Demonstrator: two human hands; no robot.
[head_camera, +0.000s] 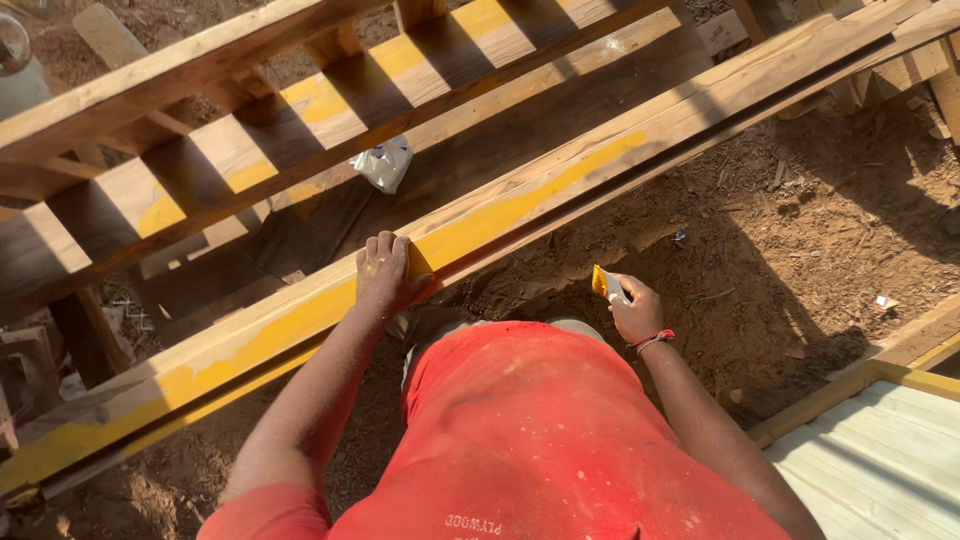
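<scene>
Your left hand (382, 272) lies fingers-together on the long yellow-smeared plank (540, 195), steadying it; your right hand (636, 310), nearer and rightward, pinches a yellow-coated scraper (603, 283) clear above the dirt (800, 230).

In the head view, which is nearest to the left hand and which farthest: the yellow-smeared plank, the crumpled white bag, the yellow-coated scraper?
From the left hand:
1. Yellow-smeared plank: directly under the palm, touching it.
2. Crumpled white bag: straight above the hand in the picture, between the wooden frames.
3. Yellow-coated scraper: off to the right, held in the right hand, over bare soil.
</scene>
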